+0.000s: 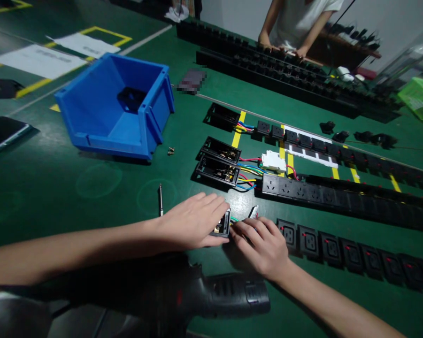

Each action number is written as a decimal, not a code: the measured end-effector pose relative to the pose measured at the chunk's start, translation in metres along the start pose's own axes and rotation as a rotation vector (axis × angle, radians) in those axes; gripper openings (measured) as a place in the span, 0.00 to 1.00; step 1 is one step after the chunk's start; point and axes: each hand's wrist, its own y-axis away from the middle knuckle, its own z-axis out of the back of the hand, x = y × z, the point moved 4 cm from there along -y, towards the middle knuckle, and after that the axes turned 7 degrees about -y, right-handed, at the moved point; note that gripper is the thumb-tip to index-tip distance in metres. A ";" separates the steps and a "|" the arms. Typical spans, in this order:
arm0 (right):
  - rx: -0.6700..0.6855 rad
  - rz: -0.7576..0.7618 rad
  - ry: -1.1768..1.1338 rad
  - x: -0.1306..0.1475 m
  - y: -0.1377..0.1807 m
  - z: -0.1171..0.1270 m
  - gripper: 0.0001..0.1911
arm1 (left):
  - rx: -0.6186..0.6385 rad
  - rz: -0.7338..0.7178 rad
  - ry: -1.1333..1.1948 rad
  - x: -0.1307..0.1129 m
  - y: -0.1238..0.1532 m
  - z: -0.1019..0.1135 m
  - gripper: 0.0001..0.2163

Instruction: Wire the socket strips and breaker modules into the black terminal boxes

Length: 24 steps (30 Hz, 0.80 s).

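Note:
My left hand (193,223) lies palm down over a small black plastic end box (226,224), gripping it between the thumb and the fingers. Metal terminals show inside the box, though the hand hides most of it. Green and yellow wires (234,219) come out of its right end. My right hand (262,244) is closed with curled fingers around these wires, just right of the box; the fingertips are partly hidden. Leading right from there is a row of black socket modules (308,241). Beyond my right fingers lies a small metallic piece (254,212).
A blue bin (116,141) holding a black part stands at left, with loose screws (171,151) and a screwdriver bit (160,199) nearby. Wired socket strips (303,190) lie behind my hands. A black power tool (232,295) is in front. Across the table, a person (299,28) works.

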 end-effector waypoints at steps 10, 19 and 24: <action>-0.015 0.059 -0.066 0.001 0.001 -0.001 0.10 | -0.008 -0.009 0.014 0.000 0.000 -0.002 0.24; -0.034 0.070 -0.115 0.003 -0.001 -0.002 0.14 | -0.034 -0.026 0.017 0.002 0.001 -0.002 0.23; -0.040 0.071 -0.121 0.003 -0.001 -0.001 0.14 | -0.025 -0.041 0.024 0.001 0.001 0.001 0.23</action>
